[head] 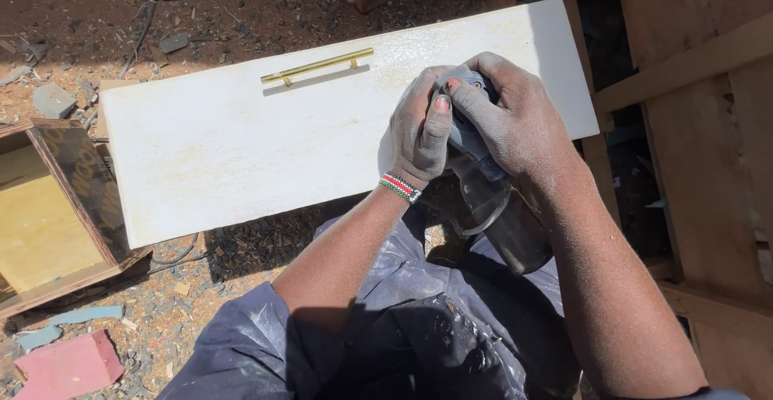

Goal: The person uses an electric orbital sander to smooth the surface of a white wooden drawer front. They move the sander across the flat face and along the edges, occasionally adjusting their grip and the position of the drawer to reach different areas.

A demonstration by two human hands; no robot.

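Both my hands grip a grey-blue power sander (pixel 471 138) pressed on the right part of a white painted panel (pixel 241 142). My left hand (pixel 420 130), dusty and with a striped bead wristband, wraps the tool's left side, thumb on top. My right hand (pixel 515 122) covers its top and right side. The sander's dark dust canister (pixel 499 215) points back toward my lap. A gold bar handle (pixel 316 66) is fixed near the panel's far edge, left of my hands.
An open wooden box (pixel 48 207) lies at the left. A pink block (pixel 68 365) and blue scraps rest on the gravel and sawdust ground. Wooden boards and frames (pixel 700 126) stand at the right. Cables (pixel 149 9) cross the dirt at top left.
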